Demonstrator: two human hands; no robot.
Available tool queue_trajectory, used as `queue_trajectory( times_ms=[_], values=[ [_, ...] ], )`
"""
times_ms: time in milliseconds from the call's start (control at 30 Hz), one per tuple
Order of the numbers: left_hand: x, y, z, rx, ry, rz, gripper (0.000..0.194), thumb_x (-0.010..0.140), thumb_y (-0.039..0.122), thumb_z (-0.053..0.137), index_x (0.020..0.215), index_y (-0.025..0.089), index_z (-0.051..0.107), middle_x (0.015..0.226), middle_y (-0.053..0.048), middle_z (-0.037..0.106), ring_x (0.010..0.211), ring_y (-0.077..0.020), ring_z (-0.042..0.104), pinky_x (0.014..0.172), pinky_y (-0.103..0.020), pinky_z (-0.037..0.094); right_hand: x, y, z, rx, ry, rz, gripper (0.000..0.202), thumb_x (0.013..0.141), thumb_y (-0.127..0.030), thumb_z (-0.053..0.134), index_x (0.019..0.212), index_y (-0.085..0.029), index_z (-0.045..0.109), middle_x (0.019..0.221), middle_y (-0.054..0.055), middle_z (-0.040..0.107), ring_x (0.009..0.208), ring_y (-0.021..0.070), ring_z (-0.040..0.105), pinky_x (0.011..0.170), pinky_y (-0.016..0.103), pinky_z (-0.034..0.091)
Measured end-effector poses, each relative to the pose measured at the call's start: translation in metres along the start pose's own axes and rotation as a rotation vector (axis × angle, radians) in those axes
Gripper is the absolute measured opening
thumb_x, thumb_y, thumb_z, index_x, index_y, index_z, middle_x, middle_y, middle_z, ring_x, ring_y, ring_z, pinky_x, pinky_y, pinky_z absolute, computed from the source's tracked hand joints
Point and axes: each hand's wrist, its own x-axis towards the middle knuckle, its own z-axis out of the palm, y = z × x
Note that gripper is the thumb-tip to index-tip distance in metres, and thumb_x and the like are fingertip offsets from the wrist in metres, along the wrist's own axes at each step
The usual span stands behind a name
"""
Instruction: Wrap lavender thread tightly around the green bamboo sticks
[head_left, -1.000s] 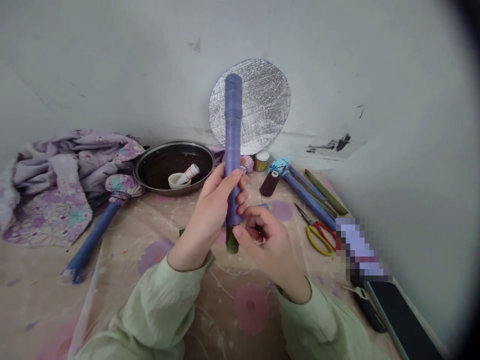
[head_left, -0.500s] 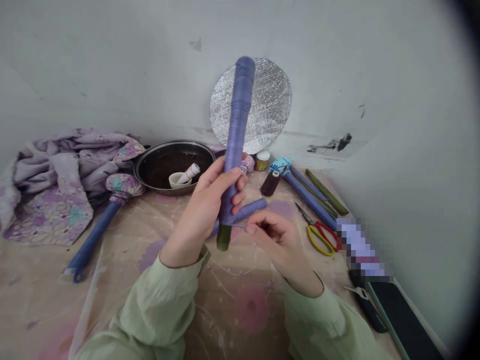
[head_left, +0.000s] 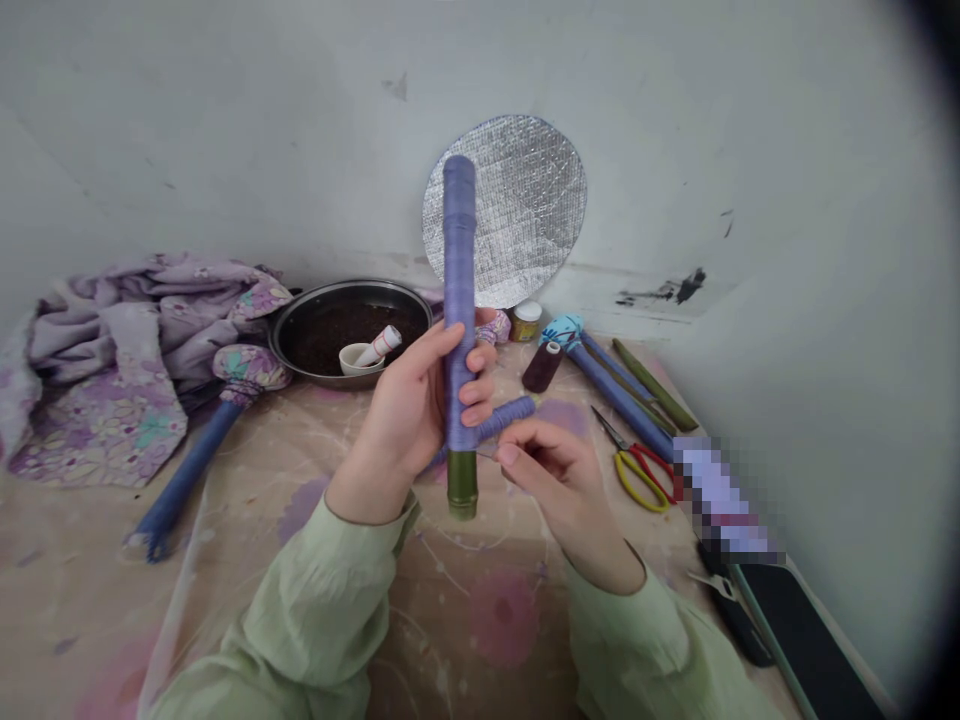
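Note:
My left hand [head_left: 409, 405] is wrapped round a bamboo stick [head_left: 460, 270], which stands upright above the table. Purple-blue thread covers most of the stick in tight turns; only its green lower end [head_left: 462, 485] shows bare. Just right of that end, my right hand [head_left: 551, 480] has thumb and index finger pinched together on the thread, of which a thin stretch runs to the stick. Behind the two hands lies a roll of purple thread [head_left: 514, 415], partly hidden by the stick and fingers.
Scissors [head_left: 637, 465], a dark thread cone [head_left: 542, 368] and green stalks [head_left: 660, 390] lie right. Further right is a phone [head_left: 810, 630]. A pan [head_left: 352, 380] of dark material, floral cloth [head_left: 112, 400] and a cloth-headed stick [head_left: 195, 465] sit left. A silver disc [head_left: 525, 210] leans on the wall.
The wrapped stick has turned from tilted to nearly vertical, its top shifting left and down, its bare end moving slightly right. My right hand stays almost in place.

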Motion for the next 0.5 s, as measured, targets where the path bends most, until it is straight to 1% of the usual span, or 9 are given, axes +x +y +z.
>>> queue_trajectory(
  times_ms=[67,167,267,367,433,500],
  values=[
    [0.0004,0.0005,0.0000,-0.043,-0.019,-0.034,0.027,0.098,0.019,0.040,0.099,0.011,0.066,0.066,0.002,0.047,0.044,-0.0064,0.042,0.038,-0.015,0.036,-0.0004,0.0003,0.0007,0.012,-0.010,0.005,0.018,0.082,-0.033,0.070,0.070,-0.021,0.065,0.057,-0.003,0.055,0.051,0.0109,0.043,0.047,0.025,0.036],
    [0.0007,0.0017,0.0015,-0.078,-0.038,-0.077,0.030,0.097,0.020,0.037,0.097,0.010,0.066,0.064,0.001,0.045,0.042,-0.0064,0.040,0.037,-0.016,0.035,-0.0011,0.0010,0.0014,0.017,-0.018,0.031,0.021,0.082,-0.037,0.071,0.070,-0.021,0.065,0.057,-0.003,0.055,0.050,0.0110,0.043,0.046,0.025,0.035],
    [0.0010,0.0030,0.0034,-0.097,-0.034,-0.109,0.029,0.095,0.020,0.038,0.095,0.011,0.065,0.063,0.002,0.044,0.040,-0.0062,0.038,0.036,-0.015,0.033,-0.0019,0.0019,0.0018,0.009,-0.032,0.042,0.024,0.083,-0.041,0.071,0.071,-0.021,0.064,0.057,-0.003,0.054,0.051,0.0111,0.042,0.046,0.025,0.035],
    [0.0017,0.0030,0.0044,-0.130,-0.037,-0.147,0.027,0.094,0.021,0.040,0.093,0.012,0.065,0.062,0.002,0.043,0.039,-0.0057,0.038,0.035,-0.015,0.030,-0.0023,0.0026,0.0021,0.006,-0.052,0.036,0.025,0.084,-0.042,0.071,0.072,-0.021,0.064,0.058,-0.003,0.054,0.051,0.0112,0.043,0.046,0.025,0.034],
    [0.0024,0.0020,0.0045,-0.160,-0.038,-0.162,0.027,0.096,0.023,0.040,0.092,0.012,0.065,0.060,0.003,0.042,0.038,-0.0049,0.037,0.034,-0.014,0.028,-0.0023,0.0024,0.0022,0.009,-0.063,0.031,0.025,0.085,-0.042,0.070,0.072,-0.021,0.063,0.060,-0.002,0.055,0.052,0.0115,0.044,0.046,0.025,0.035],
    [0.0030,0.0005,0.0045,-0.185,-0.036,-0.163,0.029,0.099,0.021,0.039,0.091,0.012,0.065,0.057,0.005,0.039,0.035,-0.0033,0.034,0.032,-0.012,0.026,-0.0023,0.0019,0.0023,0.011,-0.074,0.022,0.026,0.086,-0.042,0.070,0.072,-0.022,0.063,0.061,-0.002,0.056,0.053,0.0118,0.045,0.047,0.025,0.036]
  ],
)
